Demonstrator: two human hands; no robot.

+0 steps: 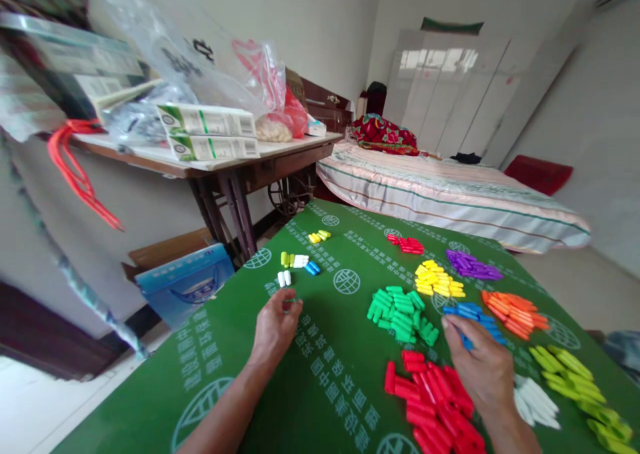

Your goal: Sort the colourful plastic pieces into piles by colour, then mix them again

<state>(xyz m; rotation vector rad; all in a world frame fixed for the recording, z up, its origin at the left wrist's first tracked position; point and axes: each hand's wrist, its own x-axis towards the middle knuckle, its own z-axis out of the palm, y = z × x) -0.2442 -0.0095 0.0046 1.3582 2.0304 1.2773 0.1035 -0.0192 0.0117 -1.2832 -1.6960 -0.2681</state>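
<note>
My right hand (pixel 480 364) is over the pile of small blue plastic tube-like pieces (pixel 483 321), fingers drawn together at its near left edge. Blue shows beneath the fingers, but whether a piece is gripped is hidden. My left hand (pixel 277 324) hovers with curled fingers just below two white pieces (pixel 284 279); a hint of green shows at its fingertips. Beyond it lie a pair of blue pieces (pixel 313 268), a short row of white pieces (pixel 301 261), lime pieces (pixel 287 259) and yellow pieces (pixel 319 237). Green pieces (pixel 400 313) are heaped between the hands.
Red pieces (pixel 433 401) spread at the near edge, with white (pixel 536 403) and lime (pixel 570 377) piles rightward. Orange (pixel 515 313), yellow (pixel 437 279), purple (pixel 473 265) and smaller red (pixel 406 244) heaps lie farther back. A cluttered sewing table (pixel 210 164) and bed (pixel 450 187) border the green table (pixel 345 347).
</note>
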